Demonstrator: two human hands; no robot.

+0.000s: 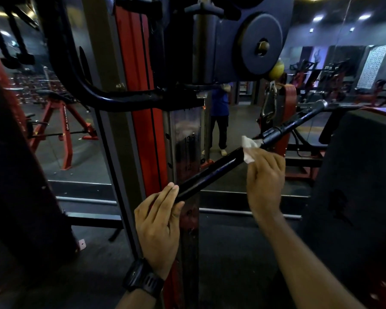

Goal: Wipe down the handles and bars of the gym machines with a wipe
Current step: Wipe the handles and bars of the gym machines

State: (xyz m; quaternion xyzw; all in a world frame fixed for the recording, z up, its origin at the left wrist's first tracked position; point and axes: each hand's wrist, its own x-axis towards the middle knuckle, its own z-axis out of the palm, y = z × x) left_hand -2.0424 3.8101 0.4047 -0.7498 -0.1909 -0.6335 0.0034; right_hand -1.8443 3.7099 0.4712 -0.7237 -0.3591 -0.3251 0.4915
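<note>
A long black bar (212, 172) runs diagonally from lower left to upper right, hanging by a chain (269, 103) from the cable machine. My left hand (158, 221) holds the bar's lower end between fingers and thumb. My right hand (264, 175) grips the bar near its middle with a white wipe (249, 148) wrapped round it; part of the wipe sticks out above my fingers. The bar's far end (321, 105) reaches toward a black pad.
The machine's red and grey upright column (143, 130) stands right behind the bar, a dark pulley housing (261, 45) above it. A black padded seat (357, 175) is at the right. A mirror shows a red bench (65, 126) and a standing person (220, 117).
</note>
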